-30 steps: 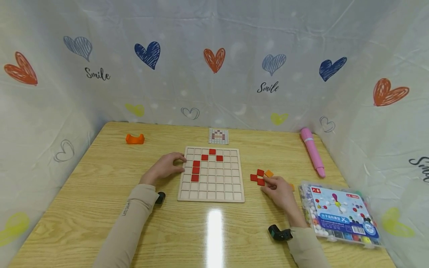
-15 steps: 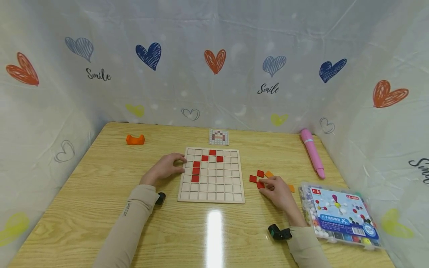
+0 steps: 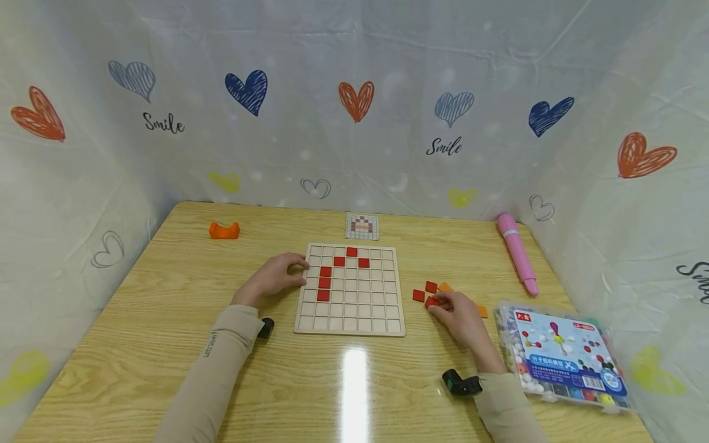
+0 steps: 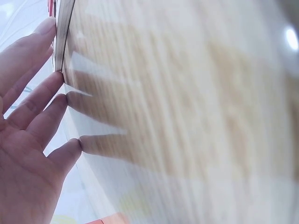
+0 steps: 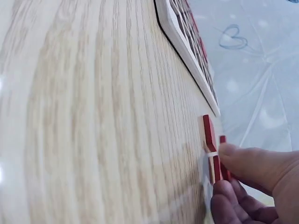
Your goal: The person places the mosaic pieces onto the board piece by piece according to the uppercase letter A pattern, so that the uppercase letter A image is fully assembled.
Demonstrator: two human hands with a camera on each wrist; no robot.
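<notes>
A square wooden grid board (image 3: 365,312) lies mid-table, several red square tiles (image 3: 324,283) set in its cells. At its left edge my left hand (image 3: 271,275) rests, thumb and fingertips along the rim. In the left wrist view, fingers (image 4: 44,105) reach down to the table beside the board. To the right of the board, my right hand (image 3: 460,315) pinches a red tile (image 3: 431,302) between thumb and fingers. Two more red tiles lie close by, one to the left (image 3: 418,296) and one behind (image 3: 431,287). Orange tiles (image 3: 445,287) are partly hidden by the hand.
Behind the board lies a small pattern card (image 3: 362,227). An orange holder (image 3: 224,231) stands at the back left. A pink pen-shaped object (image 3: 517,252) lies at the right, with a clear plastic case of colored beads (image 3: 565,357) in front of it.
The right hand has shifted slightly left, drawing a red tile toward the near side, then raising it a little between the fingers. The left hand has stayed at the board's edge.
</notes>
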